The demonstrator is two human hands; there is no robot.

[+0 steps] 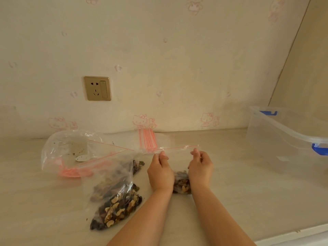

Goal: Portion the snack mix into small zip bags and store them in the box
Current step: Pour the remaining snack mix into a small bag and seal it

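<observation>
A small clear zip bag (181,181) with a portion of nuts and dried fruit in its bottom stands between my hands at the table's middle. My left hand (160,172) pinches the left end of its red zip strip, and my right hand (201,168) pinches the right end. A large clear bag of snack mix (117,205) lies open on the table to the left of my left forearm. The clear plastic storage box (276,139) with blue latches stands at the far right, apart from my hands.
A stack of unused small zip bags (147,140) lies against the wall behind my hands. Another large clear bag (71,151) holding more red-striped bags lies at the left. A wall socket (97,88) sits above it. The table's front edge runs at the lower right.
</observation>
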